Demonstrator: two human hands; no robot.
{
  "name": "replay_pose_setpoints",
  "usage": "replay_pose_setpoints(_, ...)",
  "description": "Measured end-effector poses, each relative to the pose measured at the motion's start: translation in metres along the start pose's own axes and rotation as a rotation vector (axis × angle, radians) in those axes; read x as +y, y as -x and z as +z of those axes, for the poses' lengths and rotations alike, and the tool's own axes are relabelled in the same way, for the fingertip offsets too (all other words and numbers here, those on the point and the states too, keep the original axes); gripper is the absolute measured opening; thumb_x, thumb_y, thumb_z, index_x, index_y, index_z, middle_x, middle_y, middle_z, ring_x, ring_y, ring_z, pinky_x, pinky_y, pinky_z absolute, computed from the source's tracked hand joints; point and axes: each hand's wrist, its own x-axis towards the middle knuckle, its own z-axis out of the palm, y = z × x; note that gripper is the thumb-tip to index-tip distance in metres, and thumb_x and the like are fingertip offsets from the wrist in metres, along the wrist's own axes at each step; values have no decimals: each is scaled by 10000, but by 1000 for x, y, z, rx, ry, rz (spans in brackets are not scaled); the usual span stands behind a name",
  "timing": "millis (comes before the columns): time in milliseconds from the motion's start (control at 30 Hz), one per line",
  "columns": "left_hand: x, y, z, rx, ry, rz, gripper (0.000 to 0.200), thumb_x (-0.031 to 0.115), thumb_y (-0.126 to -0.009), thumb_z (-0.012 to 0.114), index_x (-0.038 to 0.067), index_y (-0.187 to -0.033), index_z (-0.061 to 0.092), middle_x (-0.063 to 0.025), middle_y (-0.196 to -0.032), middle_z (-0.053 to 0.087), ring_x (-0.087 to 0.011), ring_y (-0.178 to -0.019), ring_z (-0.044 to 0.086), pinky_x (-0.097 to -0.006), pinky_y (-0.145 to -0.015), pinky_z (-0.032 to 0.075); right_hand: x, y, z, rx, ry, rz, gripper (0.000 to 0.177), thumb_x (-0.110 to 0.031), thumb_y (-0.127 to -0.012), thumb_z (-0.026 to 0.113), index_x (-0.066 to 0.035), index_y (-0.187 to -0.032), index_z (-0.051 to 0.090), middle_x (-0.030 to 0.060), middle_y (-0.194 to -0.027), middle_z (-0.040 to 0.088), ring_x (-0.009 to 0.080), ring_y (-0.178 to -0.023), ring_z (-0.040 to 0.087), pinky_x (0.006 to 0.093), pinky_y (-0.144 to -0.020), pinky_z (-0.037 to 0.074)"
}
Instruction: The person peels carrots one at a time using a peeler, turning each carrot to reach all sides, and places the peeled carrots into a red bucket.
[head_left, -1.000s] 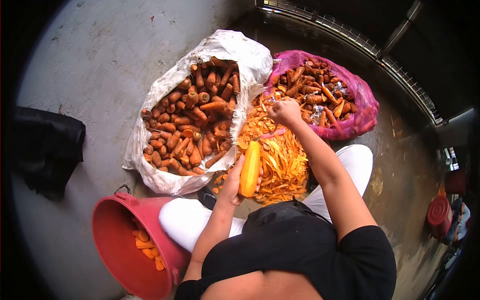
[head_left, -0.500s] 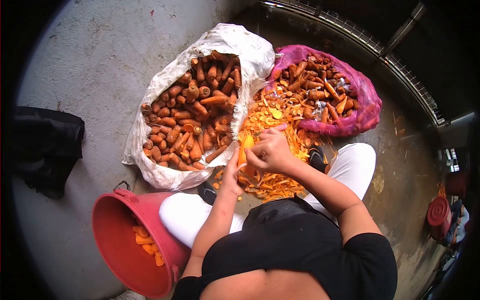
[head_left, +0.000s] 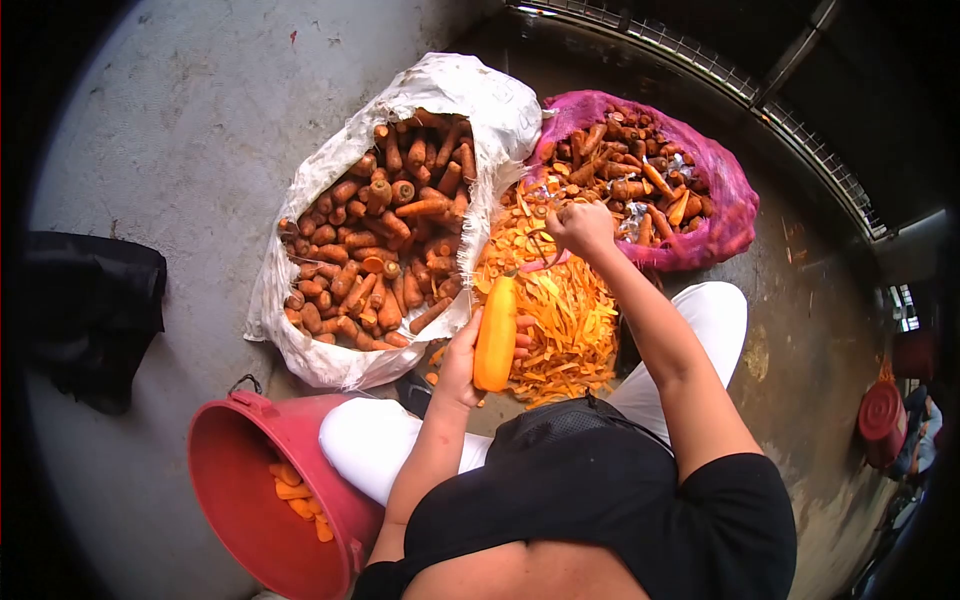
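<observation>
My left hand grips a peeled orange carrot, held upright over a heap of orange peelings on the floor. My right hand is stretched forward past the carrot's tip and is closed on a peeler with a pink handle. A white sack full of unpeeled carrots lies to the left of both hands. A pink mesh sack with more carrots lies just beyond my right hand.
A red bucket holding several peeled carrot pieces stands by my left knee. A black cloth lies at the far left on the concrete floor. A metal drain grate runs along the back right. A small red container stands at far right.
My right hand has swept forward from the carrot's lower part to beyond its tip, out over the peelings. My left hand still holds the carrot upright.
</observation>
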Motion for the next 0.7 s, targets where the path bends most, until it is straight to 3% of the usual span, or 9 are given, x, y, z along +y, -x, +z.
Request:
replay_pose_setpoints(100,-3,-8,-17,-9,62,-10,453,385,-996,368,20,-1241,480,-137,-1015,620,-201,-829,635,-318,-709,552,-31,28,-29,-50,-481,53,411,-321,-838,492,-114,-511,627,41,-448,543,224,-362,444,348,-659,433)
replay_pose_setpoints(233,-10,-17,-38,4,181,-54,417,366,-1001,360,63,-1263,474,-106,-1055,618,-196,-880,637,-315,-742,551,-69,71,-48,209,-514,-375,320,-240,-771,593,-161,-461,606,20,-441,524,190,-412,454,355,-546,360)
replay_pose_setpoints(300,-9,-17,-35,29,194,-71,401,354,-1002,363,82,-1278,468,-90,-1078,614,-190,-910,635,-317,-760,552,-86,90,-65,191,-583,-512,306,-200,-741,627,-165,-442,573,-1,-458,536,173,-454,478,332,-535,354)
replay_pose_setpoints(433,-13,-14,-26,132,115,-35,401,358,-995,389,81,-1271,475,-70,-1121,597,-184,-959,626,-329,-788,549,-90,90,-60,273,-584,-611,352,-151,-740,636,-137,-427,476,-3,-453,502,194,-450,438,321,-524,340)
replay_pose_setpoints(567,-11,-9,-20,170,21,-28,407,366,-990,399,59,-1242,491,-80,-1041,621,-180,-900,633,-331,-749,555,-86,78,-55,309,-602,-594,337,-162,-733,627,-163,-421,499,-4,-413,457,175,-436,429,327,-500,335)
replay_pose_setpoints(633,-9,-8,-21,116,-20,-36,408,365,-990,402,46,-1225,500,-93,-986,628,-175,-851,636,-317,-709,557,-73,56,-36,333,-611,-486,341,-220,-759,594,-186,-422,549,-8,-391,435,155,-390,390,333,-476,325)
replay_pose_setpoints(700,-10,-5,-25,31,-68,-28,408,361,-990,404,32,-1208,507,-109,-931,629,-171,-799,636,-300,-666,555,-51,28,-10,204,-434,-334,390,-310,-822,512,-186,-469,624,-33,-368,383,146,-384,360,315,-493,366)
